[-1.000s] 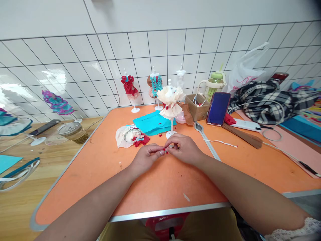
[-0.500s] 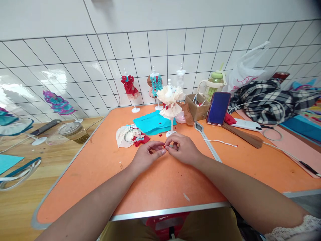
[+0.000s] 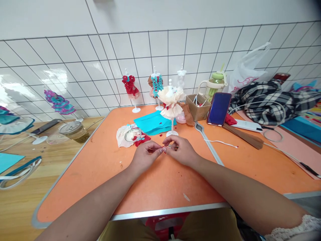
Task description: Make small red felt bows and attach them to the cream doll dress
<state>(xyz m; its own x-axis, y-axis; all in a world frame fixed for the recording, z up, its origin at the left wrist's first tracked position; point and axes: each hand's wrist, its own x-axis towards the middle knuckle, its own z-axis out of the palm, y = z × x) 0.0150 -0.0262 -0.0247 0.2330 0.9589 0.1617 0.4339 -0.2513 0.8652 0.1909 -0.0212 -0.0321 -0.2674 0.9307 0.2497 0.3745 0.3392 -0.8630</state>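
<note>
My left hand (image 3: 147, 154) and my right hand (image 3: 182, 151) meet above the orange table, fingertips almost touching. Between their pinched thumbs and forefingers is a tiny red paper scrap (image 3: 164, 149), mostly covered by the fingers. Something thin shows under my right fingers, too small to name. Just behind the hands stands a small white dress form (image 3: 172, 124) wearing a cream ruffled paper dress (image 3: 171, 97). Left of it lie blue paper sheets (image 3: 152, 123), a clear round dish (image 3: 132, 135) and crumpled red paper (image 3: 142, 141).
Two dressed forms, one in red (image 3: 130, 86) and one in blue (image 3: 157, 85), stand by the tiled wall. A cardboard box (image 3: 198, 108), a propped phone (image 3: 219, 108) and a green-lidded bottle (image 3: 217, 82) are at the back right. A lidded cup (image 3: 74, 131) stands left.
My fingertips have closed in on the small red scrap, and the left thumb and forefinger now pinch together. Both hands stay in nearly the same place.
</note>
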